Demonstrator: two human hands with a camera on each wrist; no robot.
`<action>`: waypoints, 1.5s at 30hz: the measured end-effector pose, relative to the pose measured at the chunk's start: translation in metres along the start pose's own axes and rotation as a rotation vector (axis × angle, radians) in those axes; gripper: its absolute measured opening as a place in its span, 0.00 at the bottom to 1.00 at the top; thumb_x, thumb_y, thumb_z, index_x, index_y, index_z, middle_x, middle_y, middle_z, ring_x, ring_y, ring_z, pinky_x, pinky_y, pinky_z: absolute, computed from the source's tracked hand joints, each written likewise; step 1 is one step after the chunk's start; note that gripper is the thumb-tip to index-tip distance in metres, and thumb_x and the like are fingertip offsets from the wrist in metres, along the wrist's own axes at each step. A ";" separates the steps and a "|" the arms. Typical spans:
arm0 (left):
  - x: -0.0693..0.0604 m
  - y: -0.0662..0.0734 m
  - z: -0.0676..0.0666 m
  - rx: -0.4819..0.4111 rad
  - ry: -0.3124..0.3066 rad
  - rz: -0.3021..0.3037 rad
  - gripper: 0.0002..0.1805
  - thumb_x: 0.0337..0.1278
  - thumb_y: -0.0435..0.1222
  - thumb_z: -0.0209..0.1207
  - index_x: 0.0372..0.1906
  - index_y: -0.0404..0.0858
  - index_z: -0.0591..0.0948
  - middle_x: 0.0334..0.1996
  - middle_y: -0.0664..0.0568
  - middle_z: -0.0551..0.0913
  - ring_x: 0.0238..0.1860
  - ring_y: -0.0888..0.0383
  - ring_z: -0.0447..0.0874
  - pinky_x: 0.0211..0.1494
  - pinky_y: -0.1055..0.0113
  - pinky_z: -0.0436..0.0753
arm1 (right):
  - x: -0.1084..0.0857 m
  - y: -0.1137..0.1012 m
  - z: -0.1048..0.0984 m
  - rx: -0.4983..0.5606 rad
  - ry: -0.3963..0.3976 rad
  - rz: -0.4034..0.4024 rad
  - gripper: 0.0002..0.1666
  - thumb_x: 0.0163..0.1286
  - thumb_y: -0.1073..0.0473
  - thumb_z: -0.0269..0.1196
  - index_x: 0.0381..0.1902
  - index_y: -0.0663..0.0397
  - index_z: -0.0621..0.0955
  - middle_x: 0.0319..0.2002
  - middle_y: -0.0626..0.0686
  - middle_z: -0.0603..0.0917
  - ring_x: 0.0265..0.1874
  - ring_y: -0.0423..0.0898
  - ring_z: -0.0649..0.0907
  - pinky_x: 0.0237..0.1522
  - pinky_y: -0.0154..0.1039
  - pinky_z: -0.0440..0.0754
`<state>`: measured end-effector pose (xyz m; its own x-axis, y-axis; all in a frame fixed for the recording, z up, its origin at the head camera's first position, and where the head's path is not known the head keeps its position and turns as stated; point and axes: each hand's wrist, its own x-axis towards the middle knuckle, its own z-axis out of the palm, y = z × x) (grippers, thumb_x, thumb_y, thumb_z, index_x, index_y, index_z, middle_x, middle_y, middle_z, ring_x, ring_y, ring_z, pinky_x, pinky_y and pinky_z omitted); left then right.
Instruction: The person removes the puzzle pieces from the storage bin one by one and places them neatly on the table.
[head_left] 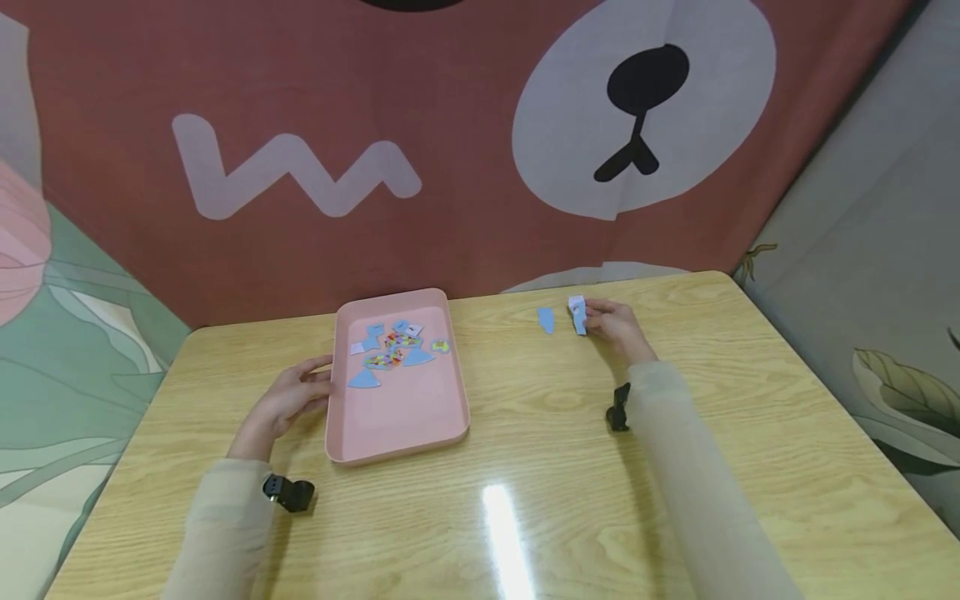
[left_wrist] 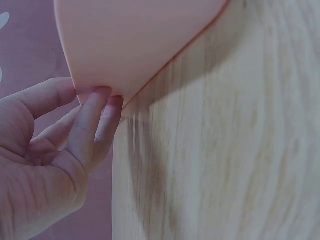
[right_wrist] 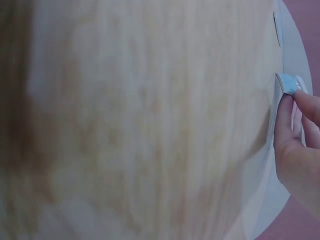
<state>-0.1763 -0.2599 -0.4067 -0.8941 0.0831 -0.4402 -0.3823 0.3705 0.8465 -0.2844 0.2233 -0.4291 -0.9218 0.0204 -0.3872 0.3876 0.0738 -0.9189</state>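
Observation:
My right hand pinches a light blue and white piece between thumb and fingers near the table's back edge; in the right wrist view the piece shows at the fingertips of that hand. Just left of it, a flat blue piece lies on the wood. My left hand touches the left wall of a pink tray. From the left wrist, the fingertips of this hand rest against the tray's outer side; its fingers are only slightly bent.
Inside the tray lie several blue pieces, multicoloured pieces and a small green piece. The wooden table meets a reddish-brown cloth with a cartoon print behind it.

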 end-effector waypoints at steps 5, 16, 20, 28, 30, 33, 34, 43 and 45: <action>-0.001 0.001 0.001 0.007 -0.005 0.004 0.36 0.67 0.31 0.49 0.75 0.33 0.47 0.71 0.29 0.55 0.69 0.40 0.62 0.54 0.71 0.82 | -0.001 0.002 0.001 0.002 0.008 -0.027 0.33 0.67 0.74 0.51 0.71 0.65 0.61 0.69 0.64 0.64 0.39 0.29 0.76 0.37 0.18 0.77; 0.000 -0.001 -0.002 0.012 -0.005 0.010 0.36 0.67 0.31 0.49 0.75 0.33 0.48 0.71 0.30 0.56 0.67 0.44 0.66 0.53 0.72 0.82 | 0.002 0.001 0.000 0.008 0.049 -0.024 0.32 0.66 0.75 0.53 0.69 0.68 0.63 0.58 0.59 0.75 0.34 0.28 0.77 0.35 0.18 0.78; 0.000 -0.001 -0.002 0.020 -0.004 0.015 0.36 0.66 0.31 0.50 0.75 0.33 0.49 0.71 0.30 0.57 0.63 0.50 0.71 0.52 0.73 0.82 | 0.002 0.001 0.000 0.005 0.055 -0.033 0.32 0.65 0.75 0.53 0.68 0.69 0.64 0.44 0.48 0.78 0.33 0.28 0.76 0.35 0.17 0.78; 0.000 -0.001 -0.002 0.014 -0.007 0.021 0.37 0.66 0.31 0.50 0.75 0.33 0.48 0.71 0.29 0.56 0.63 0.50 0.71 0.52 0.74 0.82 | -0.001 -0.001 0.001 -0.022 0.082 -0.029 0.31 0.66 0.74 0.54 0.68 0.69 0.65 0.52 0.55 0.76 0.32 0.28 0.76 0.34 0.17 0.77; 0.000 -0.001 -0.002 0.014 -0.007 0.022 0.37 0.66 0.31 0.50 0.75 0.33 0.48 0.71 0.29 0.56 0.63 0.50 0.71 0.52 0.74 0.82 | -0.001 0.000 0.001 -0.022 0.081 -0.033 0.31 0.66 0.74 0.54 0.67 0.70 0.65 0.54 0.57 0.76 0.32 0.28 0.76 0.35 0.18 0.78; 0.000 -0.002 -0.001 0.012 -0.006 0.021 0.37 0.66 0.31 0.50 0.75 0.33 0.48 0.71 0.29 0.56 0.63 0.49 0.71 0.52 0.74 0.82 | -0.001 0.001 0.001 -0.034 0.075 -0.042 0.31 0.66 0.73 0.54 0.67 0.70 0.65 0.56 0.58 0.75 0.32 0.28 0.77 0.35 0.18 0.78; 0.001 -0.002 -0.001 0.011 -0.007 0.022 0.37 0.66 0.31 0.50 0.75 0.33 0.48 0.71 0.29 0.56 0.64 0.49 0.70 0.52 0.74 0.82 | -0.001 0.001 0.001 -0.042 0.072 -0.045 0.31 0.67 0.73 0.54 0.67 0.70 0.64 0.56 0.59 0.75 0.32 0.28 0.77 0.35 0.18 0.78; 0.000 -0.002 0.000 0.002 -0.011 0.021 0.37 0.66 0.31 0.49 0.75 0.33 0.48 0.72 0.30 0.56 0.66 0.46 0.68 0.52 0.75 0.82 | -0.002 -0.001 -0.001 -0.063 0.068 -0.033 0.28 0.73 0.64 0.52 0.68 0.69 0.65 0.63 0.64 0.71 0.36 0.31 0.79 0.49 0.25 0.81; 0.000 -0.002 0.000 0.000 -0.012 0.021 0.37 0.66 0.31 0.49 0.75 0.33 0.48 0.72 0.30 0.56 0.66 0.46 0.68 0.52 0.75 0.82 | -0.003 -0.003 -0.002 -0.061 0.069 -0.024 0.28 0.74 0.62 0.51 0.68 0.68 0.65 0.59 0.60 0.75 0.37 0.33 0.79 0.51 0.28 0.81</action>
<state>-0.1761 -0.2609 -0.4083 -0.8992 0.1018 -0.4255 -0.3632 0.3686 0.8557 -0.2827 0.2253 -0.4254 -0.9301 0.0863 -0.3571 0.3660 0.1359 -0.9206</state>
